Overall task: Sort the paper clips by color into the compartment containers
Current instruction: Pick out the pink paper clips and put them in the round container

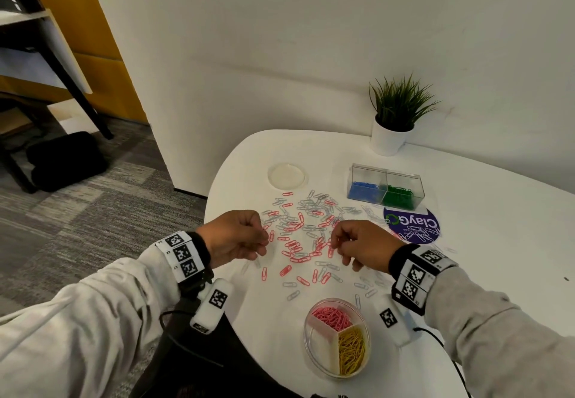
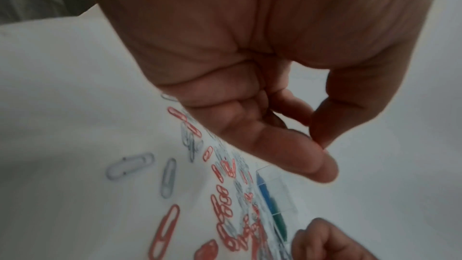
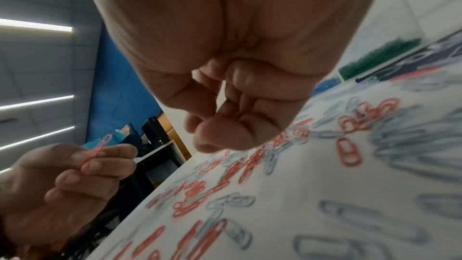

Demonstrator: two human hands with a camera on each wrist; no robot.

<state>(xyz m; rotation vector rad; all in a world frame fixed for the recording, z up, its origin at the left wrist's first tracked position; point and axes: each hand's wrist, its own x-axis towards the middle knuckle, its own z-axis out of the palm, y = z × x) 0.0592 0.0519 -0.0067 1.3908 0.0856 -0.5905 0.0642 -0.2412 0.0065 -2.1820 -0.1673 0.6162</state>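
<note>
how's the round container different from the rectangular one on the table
The round container is a low dish split into three wedges, near the table's front edge; the rectangular container is a taller box split into two halves, farther back beside the potted plant.
The round container holds pink and yellow clips, with one wedge looking empty; the rectangular container holds blue and green, both halves in use.
Both are clear plastic with clips already sorted by color.

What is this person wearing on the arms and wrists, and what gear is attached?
Both hands, left hand and right hand, are bare. Light grey sleeves cover both arms. Each wrist carries a black band with white blocks printed with black-and-white square markers, plus a white camera unit below, trailing a black cable.
</note>
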